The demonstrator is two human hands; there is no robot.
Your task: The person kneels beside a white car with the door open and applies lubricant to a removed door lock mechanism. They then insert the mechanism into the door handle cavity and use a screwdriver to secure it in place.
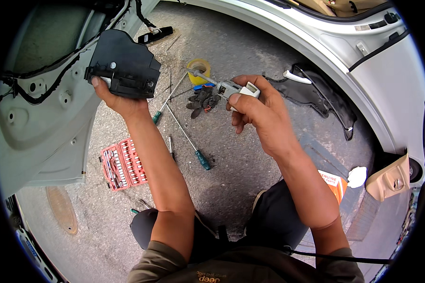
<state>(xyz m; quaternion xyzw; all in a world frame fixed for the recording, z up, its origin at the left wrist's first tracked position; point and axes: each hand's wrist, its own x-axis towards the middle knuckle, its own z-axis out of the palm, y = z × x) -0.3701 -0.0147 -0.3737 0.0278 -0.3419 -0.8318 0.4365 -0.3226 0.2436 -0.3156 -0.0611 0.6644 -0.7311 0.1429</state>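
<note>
A white painted car body (392, 80) curves from twelve to three o'clock, and a pale grey-green bare metal door panel (47, 137) spans eight to eleven. At two o'clock a black sheet-like trim piece (293, 92) lies on the ground. A dark shirt (250, 271) at six bears pale lettering, upside down in this view.

The black moulded plastic housing (127, 59) is raised at ten o'clock. The left hand (123, 100) is clamped on its lower edge, thumb on the near face, the other fingers mostly hidden; its forearm rises from between six and seven, elbow bent.

The right hand (265, 112) is at one o'clock, its forearm angling up from four. Thumb and index finger pinch a grey-and-white block-shaped part with a slim shaft (226, 88), pointing toward eleven; the lower fingers curl loosely beneath.

A red plastic case of metal sockets (131, 162) lies between eight and nine. An orange-and-white package (334, 185), toward four, carries printed lettering on its white area. Near twelve sits a yellow roll of tape (205, 66); a teal-handled screwdriver (202, 160) lies near centre, its handle toward seven.
</note>
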